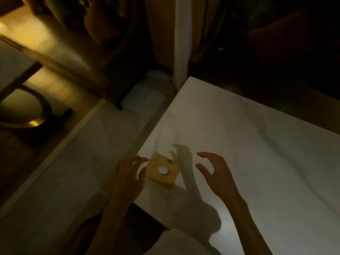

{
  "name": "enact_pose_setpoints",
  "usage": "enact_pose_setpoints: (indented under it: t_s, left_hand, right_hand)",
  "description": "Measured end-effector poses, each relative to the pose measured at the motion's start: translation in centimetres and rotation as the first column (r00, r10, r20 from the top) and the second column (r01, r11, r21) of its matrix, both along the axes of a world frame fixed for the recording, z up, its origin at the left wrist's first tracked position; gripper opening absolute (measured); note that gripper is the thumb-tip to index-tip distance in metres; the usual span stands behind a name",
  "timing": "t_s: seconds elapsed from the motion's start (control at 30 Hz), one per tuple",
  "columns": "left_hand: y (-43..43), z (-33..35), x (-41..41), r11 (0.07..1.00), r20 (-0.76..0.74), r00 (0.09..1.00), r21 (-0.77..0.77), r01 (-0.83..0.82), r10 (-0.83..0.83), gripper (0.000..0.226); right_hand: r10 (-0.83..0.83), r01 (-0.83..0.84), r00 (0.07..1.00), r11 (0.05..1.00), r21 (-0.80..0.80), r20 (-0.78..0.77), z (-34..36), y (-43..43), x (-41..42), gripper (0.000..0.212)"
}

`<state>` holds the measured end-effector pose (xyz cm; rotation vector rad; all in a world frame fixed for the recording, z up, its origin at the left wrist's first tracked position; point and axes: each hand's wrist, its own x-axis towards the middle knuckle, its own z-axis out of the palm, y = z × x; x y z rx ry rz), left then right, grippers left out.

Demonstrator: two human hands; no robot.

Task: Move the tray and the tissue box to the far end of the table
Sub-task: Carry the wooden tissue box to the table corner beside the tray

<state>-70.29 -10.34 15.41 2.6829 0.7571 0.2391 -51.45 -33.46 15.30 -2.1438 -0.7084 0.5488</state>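
The fingers point(137, 161) of the left hand point(127, 173) are spread apart and slightly curled, and nothing is gripped by them. Their tips are seen just beside the left edge of the tissue box point(162, 171); whether the box is actually touched cannot be told, as the view is dim and blurred. The fingers point(204, 155) of the right hand point(217, 173) are likewise held apart in a loose claw, with the thumb set below them, and nothing is enclosed. This hand is held to the right of the box and clearly apart from it.

The tissue box is seen as a small yellow square box with a round white opening in the middle of its top. It is placed between the two hands, close to the left edge of the table point(248, 144) and towards the near end of it. The table is covered with a pale cloth in which soft folds are visible. A shadow of a spread hand is cast on the cloth just behind and to the right of the box.

Both forearms are extended from the bottom of the picture, the left one over the gap beside the table. To the left of the table a pale bench-like surface point(60, 172) is seen, and further left a dark curved chair point(36, 111) is lit with a yellow light. No tray can be made out in the gloom.
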Motion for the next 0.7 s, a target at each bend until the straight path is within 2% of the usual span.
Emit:
enact_pose_setpoints:
  t_s: [0.1,0.2,0.27,0.33,0.47,0.53,0.6,0.7]
  left_hand:
    - [2.6,-4.6,-1.7,0.998,-0.103,0.993,-0.001,0.063,-0.063,0.033]
    - [4.5,-8.9,-1.7,0.98,-0.243,0.961,-0.173,0.093,-0.134,0.044]
    - [5.0,-11.0,-1.1,0.934,-0.341,0.925,-0.354,0.037,-0.166,0.057]
    - [5.2,-12.0,0.1,0.882,-0.415,0.895,-0.467,-0.056,-0.163,0.069]
    - [5.5,-13.7,2.5,0.757,-0.518,0.841,-0.609,-0.235,-0.156,0.064]
    - [5.2,-14.3,3.7,0.662,-0.504,0.853,-0.686,-0.301,-0.134,0.057]
    - [4.6,-14.6,4.4,0.524,-0.504,0.86,-0.755,-0.395,-0.079,0.059]
    - [4.3,-14.5,4.2,0.262,-0.61,0.789,-0.752,-0.605,0.071,0.058]
  right_hand:
    - [0.107,-0.104,0.994,0.986,-0.133,0.017,-4.6,3.5,-3.0,0.045]
    - [0.177,-0.181,0.983,0.938,-0.297,-0.038,-8.5,6.2,-4.9,0.06]
    - [0.182,-0.215,0.976,0.89,-0.401,-0.119,-10.1,7.8,-5.5,0.064]
    - [0.161,-0.228,0.97,0.864,-0.449,-0.183,-11.6,9.0,-5.7,0.064]
    - [0.095,-0.225,0.951,0.865,-0.447,-0.295,-14.5,9.5,-4.7,0.061]
    - [0.032,-0.204,0.917,0.894,-0.398,-0.398,-15.0,9.7,-4.1,0.062]
    - [-0.032,-0.154,0.89,0.917,-0.367,-0.454,-15.2,10.0,-3.5,0.061]
    - [-0.123,-0.091,0.821,0.936,-0.34,-0.558,-15.9,9.6,-3.0,0.062]
